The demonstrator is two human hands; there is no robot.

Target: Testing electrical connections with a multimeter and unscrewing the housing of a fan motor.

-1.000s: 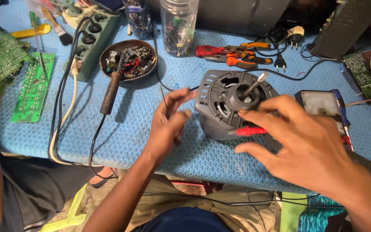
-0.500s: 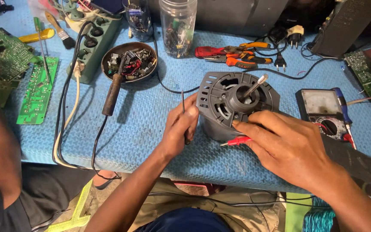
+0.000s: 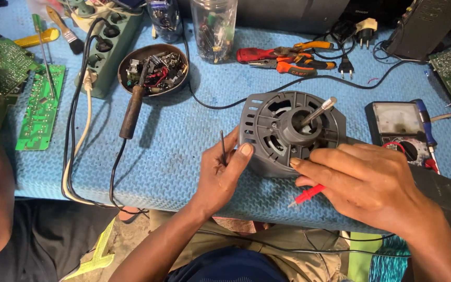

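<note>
— Motor (image 3: 288, 133), that grey round fan motor with the ribbed metal housing and the steel shaft sticking up at a slant, sits on the blue textured tabletop (image 3: 173, 156), right in front of the person, near the front edge.

— Looks heavy to me. Solid casing, windings inside; I'd judge it stiff and weighty, not something that slides easily on that mat.

— Agreed. Safest hold seems to be the outer rim, both sides, not the shaft, which is thin and smooth.

— What are the hands doing?

— Left hand (image 3: 223, 175) has its thumb pressed against the housing's left edge, and the fingers are curled shut around a thin black probe (image 3: 223, 149) that stands nearly upright. Right hand (image 3: 366, 180) lies over the lower right of the casing, fingers stretched fairly flat, tips touching the vents.

— Holding anything?

— A red probe (image 3: 309, 195) pokes out beneath it, but whether the hand grips it or merely covers it, I cannot tell.

— And the meter?

— A black analogue multimeter (image 3: 398, 122) lies just beside the motor, to its right.
</note>
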